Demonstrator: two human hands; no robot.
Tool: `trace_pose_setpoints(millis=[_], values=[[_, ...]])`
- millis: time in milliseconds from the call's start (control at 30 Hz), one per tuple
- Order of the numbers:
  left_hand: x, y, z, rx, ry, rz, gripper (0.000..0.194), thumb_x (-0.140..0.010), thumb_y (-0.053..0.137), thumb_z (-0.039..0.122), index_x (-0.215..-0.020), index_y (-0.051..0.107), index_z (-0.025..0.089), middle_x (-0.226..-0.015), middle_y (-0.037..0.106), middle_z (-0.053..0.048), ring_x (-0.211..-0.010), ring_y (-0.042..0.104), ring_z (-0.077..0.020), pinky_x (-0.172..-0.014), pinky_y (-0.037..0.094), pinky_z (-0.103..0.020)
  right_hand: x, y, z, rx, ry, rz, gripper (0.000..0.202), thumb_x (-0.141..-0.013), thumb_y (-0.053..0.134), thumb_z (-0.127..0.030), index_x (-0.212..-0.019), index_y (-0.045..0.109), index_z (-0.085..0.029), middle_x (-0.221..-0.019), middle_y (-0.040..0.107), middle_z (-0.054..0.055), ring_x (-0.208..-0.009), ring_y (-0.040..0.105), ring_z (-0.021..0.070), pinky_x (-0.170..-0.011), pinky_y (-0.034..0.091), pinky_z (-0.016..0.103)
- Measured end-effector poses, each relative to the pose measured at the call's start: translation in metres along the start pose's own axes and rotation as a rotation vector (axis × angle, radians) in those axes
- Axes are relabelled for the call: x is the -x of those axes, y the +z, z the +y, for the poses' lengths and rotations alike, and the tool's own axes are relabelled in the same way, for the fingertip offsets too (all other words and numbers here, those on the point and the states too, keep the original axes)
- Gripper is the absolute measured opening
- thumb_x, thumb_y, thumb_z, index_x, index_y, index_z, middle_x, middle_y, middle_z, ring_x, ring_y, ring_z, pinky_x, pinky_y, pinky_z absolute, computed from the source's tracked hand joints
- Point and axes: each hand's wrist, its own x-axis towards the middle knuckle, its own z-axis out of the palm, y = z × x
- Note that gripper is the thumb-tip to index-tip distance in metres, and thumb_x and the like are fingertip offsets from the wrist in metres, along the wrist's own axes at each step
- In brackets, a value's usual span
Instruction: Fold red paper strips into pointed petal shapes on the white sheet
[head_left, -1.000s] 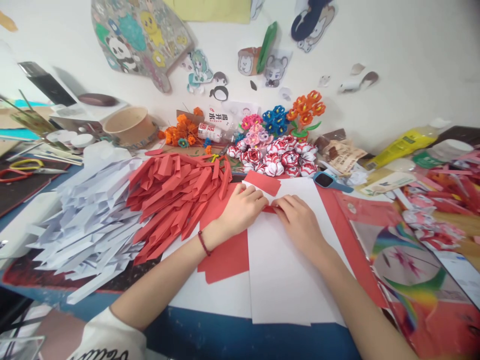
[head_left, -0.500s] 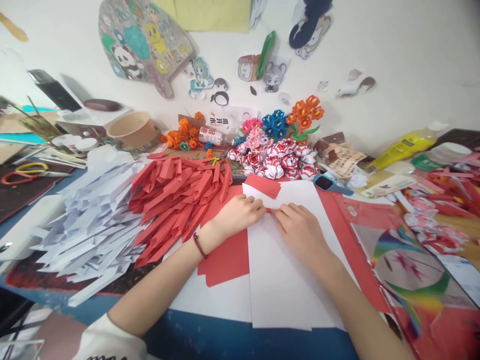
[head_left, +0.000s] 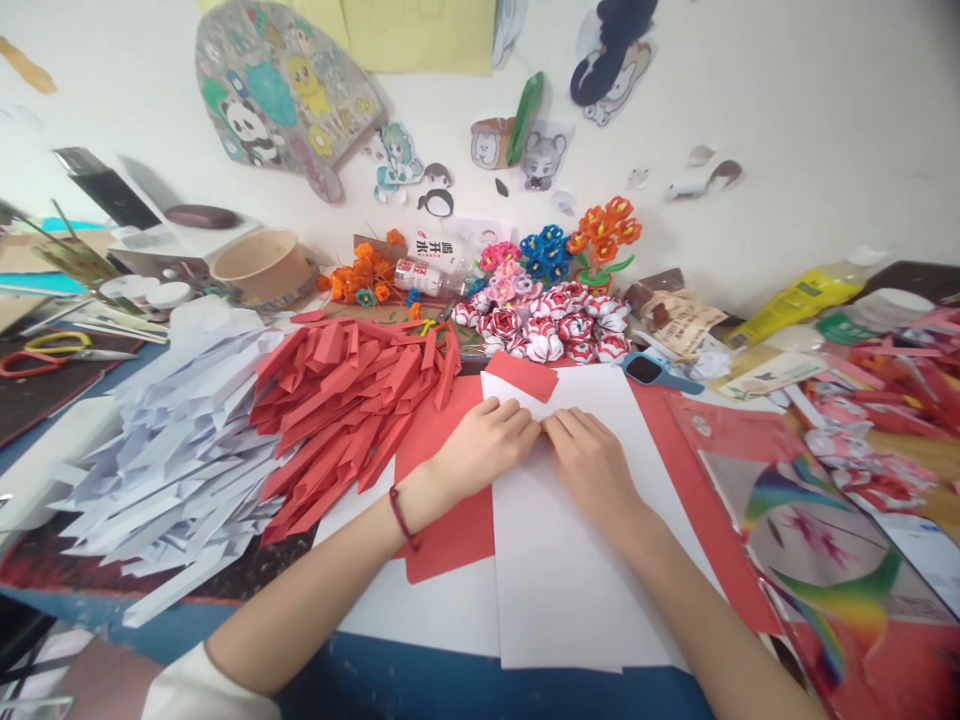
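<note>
Over the white paper sheets, my left hand and my right hand meet with bent, closed fingers. Between them they pinch a small red paper strip, now almost wholly hidden by the fingertips. Just beyond my hands a red paper rectangle lies on the white sheet. A larger red sheet shows under my left wrist. To the left are a heap of folded red paper strips and a heap of folded white strips.
Red-and-white paper flowers stand at the back, near a blue watch. A patterned plastic packet lies right, scissors far left. A round tub and yellow bottle stand near the wall.
My hands have drawn together, so the red strip that showed between the fingertips is now mostly covered. The whole view has shifted slightly.
</note>
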Motion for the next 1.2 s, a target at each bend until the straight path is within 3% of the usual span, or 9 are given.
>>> trace_pose_setpoints(millis=[200,433,567,700,867,1000,1100,1200], values=[[0.01,-0.005,-0.012,0.112,-0.081,-0.054,0.021,-0.098,0.039,0.021,-0.081,0.051,0.016,-0.067,0.056,0.0,-0.059,0.053,-0.0148,-0.052,0.033,-0.028,0.003,0.001,0.007,-0.144,0.086,0.074,0.019,-0.096,0.043,-0.02,-0.082,0.055,-0.02,-0.071,0.062,0.004,-0.069,0.056,0.0183,-0.066,0.037,0.03],[0.017,-0.011,-0.021,0.212,-0.115,-0.092,0.022,-0.092,0.036,0.005,-0.094,0.056,0.014,-0.077,0.06,-0.003,-0.067,0.056,-0.0141,-0.057,0.039,-0.024,0.005,0.002,0.014,-0.358,0.184,0.06,0.018,-0.093,0.04,-0.015,-0.091,0.056,-0.022,-0.085,0.068,0.004,-0.079,0.061,0.0184,-0.07,0.041,0.028],[0.018,-0.012,-0.021,0.209,-0.148,-0.08,0.023,-0.091,0.037,0.004,-0.094,0.057,0.015,-0.076,0.06,-0.003,-0.065,0.055,-0.0135,-0.057,0.038,-0.023,0.004,0.002,0.013,-0.353,0.29,0.037,0.021,-0.095,0.043,-0.027,-0.08,0.057,-0.023,-0.069,0.066,0.001,-0.062,0.059,0.0169,-0.06,0.037,0.027],[0.019,-0.015,-0.022,0.092,-0.208,-0.041,0.021,-0.089,0.04,0.005,-0.085,0.057,0.016,-0.07,0.058,-0.002,-0.06,0.051,-0.0147,-0.055,0.035,-0.027,0.004,0.004,0.016,-0.286,0.352,0.057,0.029,-0.097,0.04,-0.037,-0.079,0.059,-0.022,-0.066,0.066,0.002,-0.059,0.059,0.0169,-0.057,0.032,0.027],[0.025,-0.026,-0.04,-0.222,-0.631,0.18,0.022,-0.091,0.041,0.014,-0.074,0.054,0.017,-0.069,0.059,-0.008,-0.072,0.053,-0.0228,-0.066,0.036,-0.036,0.004,0.007,0.024,-0.227,0.448,0.088,0.03,-0.096,0.041,-0.04,-0.08,0.06,-0.023,-0.066,0.066,0.0,-0.055,0.056,0.0155,-0.056,0.027,0.026],[0.031,-0.033,-0.055,-0.348,-0.79,0.256,0.025,-0.092,0.036,0.013,-0.078,0.056,0.016,-0.076,0.058,-0.013,-0.083,0.051,-0.0283,-0.071,0.036,-0.041,0.003,0.008,0.023,-0.197,0.469,0.086,0.029,-0.094,0.044,-0.038,-0.077,0.061,-0.022,-0.062,0.064,-0.001,-0.053,0.053,0.0136,-0.055,0.025,0.026],[0.027,-0.033,-0.051,-0.369,-0.82,0.206,0.024,-0.091,0.034,0.009,-0.094,0.058,0.013,-0.09,0.059,-0.014,-0.089,0.051,-0.0286,-0.075,0.036,-0.042,0.002,0.01,0.021,-0.153,0.473,0.09,0.028,-0.092,0.047,-0.036,-0.072,0.061,-0.021,-0.059,0.063,-0.001,-0.051,0.05,0.012,-0.055,0.023,0.025],[0.018,-0.027,-0.035,-0.378,-0.694,0.069,0.022,-0.091,0.038,0.01,-0.099,0.058,0.014,-0.096,0.059,-0.014,-0.093,0.051,-0.0279,-0.079,0.037,-0.042,0.002,0.012,0.02,-0.132,0.481,0.087,0.027,-0.091,0.05,-0.034,-0.069,0.059,-0.021,-0.058,0.062,-0.002,-0.05,0.049,0.0106,-0.054,0.022,0.025]])
